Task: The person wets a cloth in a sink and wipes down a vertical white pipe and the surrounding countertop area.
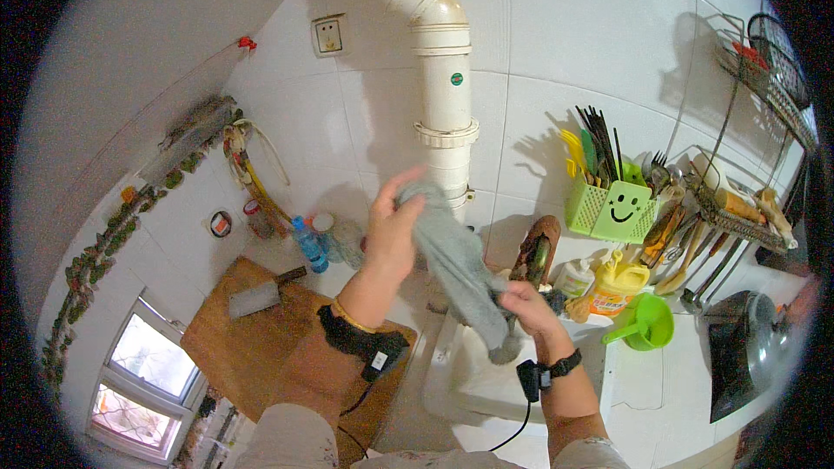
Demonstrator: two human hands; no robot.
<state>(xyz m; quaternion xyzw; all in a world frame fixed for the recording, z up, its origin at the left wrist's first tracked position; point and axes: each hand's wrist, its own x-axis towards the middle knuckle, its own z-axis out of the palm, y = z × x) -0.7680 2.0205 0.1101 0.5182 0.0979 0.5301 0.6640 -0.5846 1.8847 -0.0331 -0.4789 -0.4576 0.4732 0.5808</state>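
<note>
A grey-green cloth (456, 260) is stretched slantwise between my two hands, above a white sink basin (449, 371). My left hand (394, 228) grips its upper end, with the thumb and fingers around the fabric. Lower and to the right, my right hand (528, 306) pinches the cloth's edge, and the lower end hangs free beside it. Both wrists wear black bands with small devices and cables. The faucet behind the cloth is mostly hidden.
A cleaver (257, 298) lies on a wooden cutting board (241, 352) at the left. A blue bottle (309, 244) stands behind it. Right of the sink are a yellow detergent jug (619, 286), a green ladle (651, 322) and a glass lid (749, 339). A green utensil basket (612, 208) hangs above.
</note>
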